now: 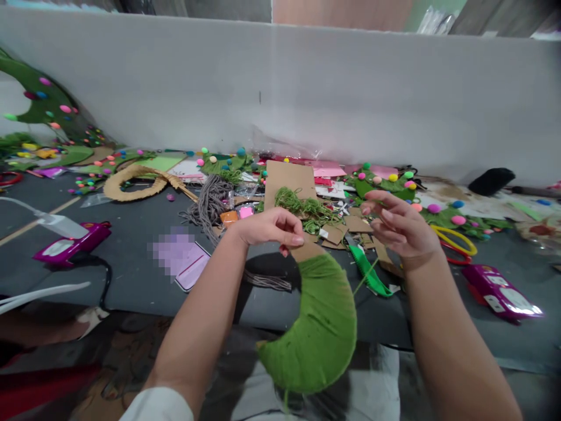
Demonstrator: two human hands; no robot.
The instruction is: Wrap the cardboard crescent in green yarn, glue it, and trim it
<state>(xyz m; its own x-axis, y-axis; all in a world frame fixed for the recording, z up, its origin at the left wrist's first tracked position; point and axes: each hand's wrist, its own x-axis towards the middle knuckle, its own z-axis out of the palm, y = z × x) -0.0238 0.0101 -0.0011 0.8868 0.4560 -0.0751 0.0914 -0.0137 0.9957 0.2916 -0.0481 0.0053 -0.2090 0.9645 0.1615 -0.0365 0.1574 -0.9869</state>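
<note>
A crescent of cardboard wrapped in green yarn hangs over the table's front edge. Its bare cardboard tip shows at the top, pinched between the thumb and fingers of my left hand. From the crescent's right side a thin green yarn strand runs up towards my right hand. That hand is raised, its fingers curled together on the yarn, with a bit of green at the fingertips. Behind the crescent lies a tangle of green yarn by a cardboard sheet.
Grey yarn, a phone and a purple power strip lie left. Right are a bright green strip, yellow-handled scissors and another purple power strip. A white partition stands behind. Another person's foot shows lower left.
</note>
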